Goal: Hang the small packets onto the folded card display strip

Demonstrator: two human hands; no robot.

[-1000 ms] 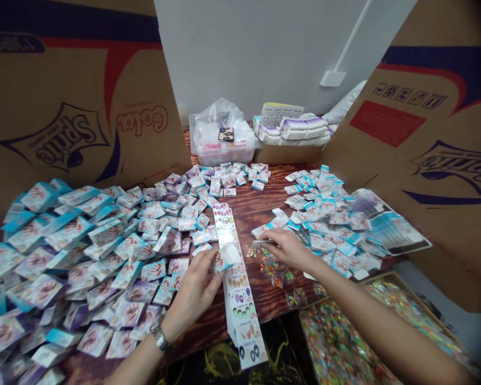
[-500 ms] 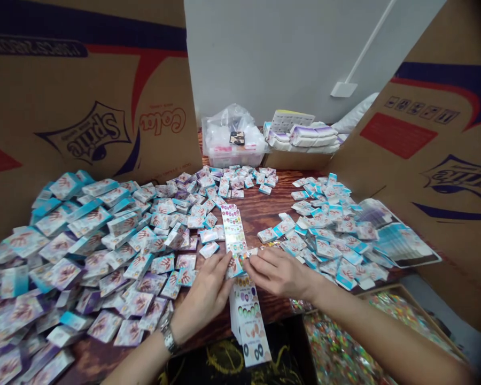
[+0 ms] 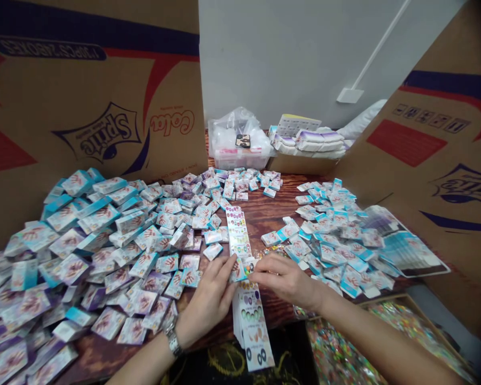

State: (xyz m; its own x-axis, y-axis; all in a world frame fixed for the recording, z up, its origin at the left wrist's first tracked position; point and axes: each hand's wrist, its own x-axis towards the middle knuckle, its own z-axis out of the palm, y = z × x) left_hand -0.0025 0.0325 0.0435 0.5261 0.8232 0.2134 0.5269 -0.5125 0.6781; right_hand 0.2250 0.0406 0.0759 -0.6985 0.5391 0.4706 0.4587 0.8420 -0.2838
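Observation:
My left hand [image 3: 214,291], with a metal watch at the wrist, is closed on a small blue-and-white box [image 3: 237,270] near the table's front edge. At the box's right end, the fingers of my right hand [image 3: 282,279] are pinched together at a small colourful packet [image 3: 249,265], partly hidden by the fingers. Beneath the box runs a long stack of printed sticker strips [image 3: 254,331], which hangs over the front edge. Many small boxes [image 3: 144,267] are heaped to the left, and a smaller heap of boxes [image 3: 332,230] lies on the right.
Large cardboard cartons [image 3: 104,85] rise left and right. At the back stand a clear plastic tub [image 3: 242,159] and a carton of flat packs [image 3: 304,162]. A box of colourful packets [image 3: 344,342] sits low at right. A printed sheet [image 3: 412,251] lies beside the right heap.
The camera view has shifted, so most things appear farther right. My right fingers have moved slightly at the box's end, and the colourful packet shows less. My left hand keeps its hold.

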